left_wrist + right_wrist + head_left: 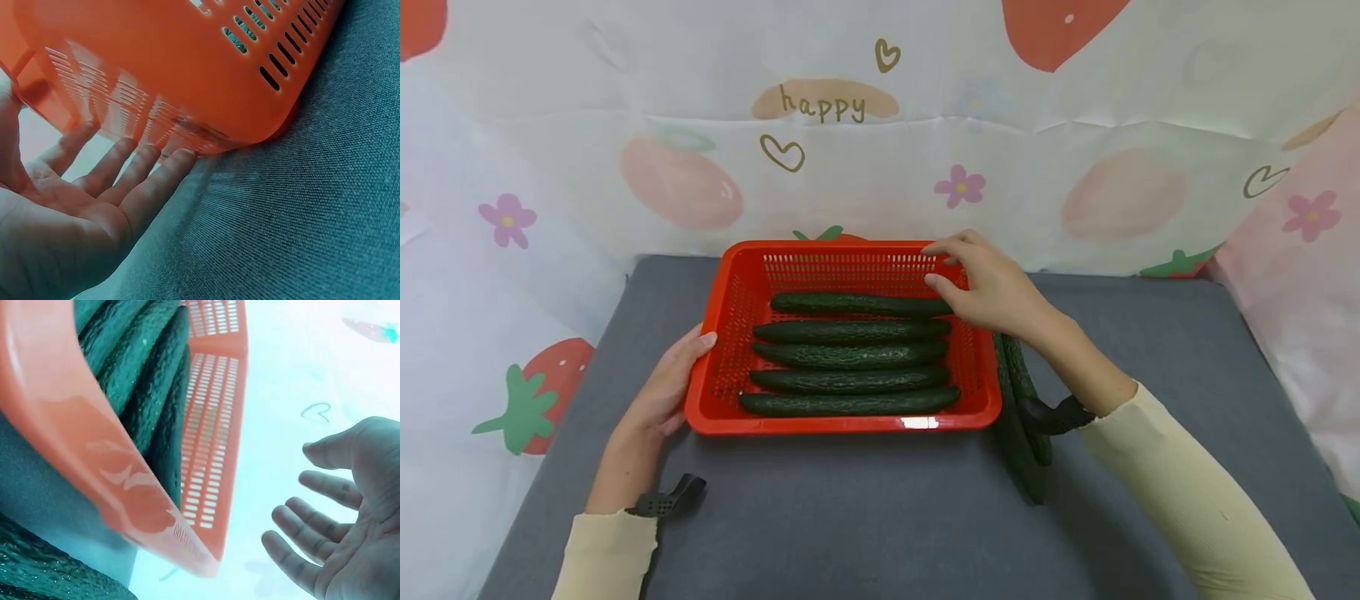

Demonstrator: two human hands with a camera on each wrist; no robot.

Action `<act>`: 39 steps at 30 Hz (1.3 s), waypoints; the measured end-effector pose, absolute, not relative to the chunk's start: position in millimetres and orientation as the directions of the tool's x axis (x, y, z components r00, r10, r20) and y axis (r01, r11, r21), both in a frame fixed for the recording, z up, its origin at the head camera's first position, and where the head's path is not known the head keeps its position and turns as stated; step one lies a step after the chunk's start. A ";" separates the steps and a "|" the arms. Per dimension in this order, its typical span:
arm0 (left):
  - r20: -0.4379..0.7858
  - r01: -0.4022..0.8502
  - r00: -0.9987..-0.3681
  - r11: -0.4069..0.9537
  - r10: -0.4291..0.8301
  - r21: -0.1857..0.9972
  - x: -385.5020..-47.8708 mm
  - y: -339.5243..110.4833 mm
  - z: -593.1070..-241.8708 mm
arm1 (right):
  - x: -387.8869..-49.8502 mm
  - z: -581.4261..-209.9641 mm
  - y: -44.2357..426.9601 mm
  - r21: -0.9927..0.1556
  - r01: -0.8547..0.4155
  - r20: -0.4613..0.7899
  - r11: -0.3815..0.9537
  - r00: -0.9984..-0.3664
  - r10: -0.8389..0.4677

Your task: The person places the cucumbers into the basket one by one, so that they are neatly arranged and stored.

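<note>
A red plastic basket [850,426] with slotted walls holds several dark green cucumbers [850,357] lying side by side. At its left end my left hand [664,385] grips the basket, thumb over the rim and fingers against the outer wall, as the left wrist view shows. My right hand [992,287] is above the basket's back right corner with fingers spread and slightly bent, holding nothing. In the right wrist view the right hand [350,519] is apart from the basket wall. Two more cucumbers [1026,450] lie beside the basket's right end, partly hidden by it and the right wrist.
The basket is on a grey cloth-covered table [850,517]. Behind the table hangs a white curtain [865,183] printed with fruit, hearts and flowers. A black strap [670,497] is on the left wrist, and another strap [1060,415] on the right wrist.
</note>
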State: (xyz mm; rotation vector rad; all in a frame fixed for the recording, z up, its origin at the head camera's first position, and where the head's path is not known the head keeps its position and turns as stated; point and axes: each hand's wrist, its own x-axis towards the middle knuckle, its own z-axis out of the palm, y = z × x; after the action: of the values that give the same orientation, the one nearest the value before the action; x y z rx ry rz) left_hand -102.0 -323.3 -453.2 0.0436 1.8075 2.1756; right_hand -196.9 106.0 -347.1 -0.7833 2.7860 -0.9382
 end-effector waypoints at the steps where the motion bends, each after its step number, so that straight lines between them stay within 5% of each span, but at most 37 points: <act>1: -0.174 -0.217 -0.951 -0.152 0.254 0.964 -101.4 -323.2 -453.5 | -196.3 -346.8 108.0 -0.594 -0.433 0.067 0.678 -0.867 -0.494; 39: -0.134 -0.184 -0.951 -0.159 0.279 0.970 -104.6 -325.7 -455.8 | -151.5 -421.7 187.7 -0.693 -0.244 0.040 0.678 -0.953 -0.301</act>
State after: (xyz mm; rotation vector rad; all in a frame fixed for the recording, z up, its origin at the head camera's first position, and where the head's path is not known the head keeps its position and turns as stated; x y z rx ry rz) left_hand -104.6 -325.7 -455.8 0.1088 1.8085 2.1816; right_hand -151.5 187.7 -421.7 -0.4567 2.8064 -1.1422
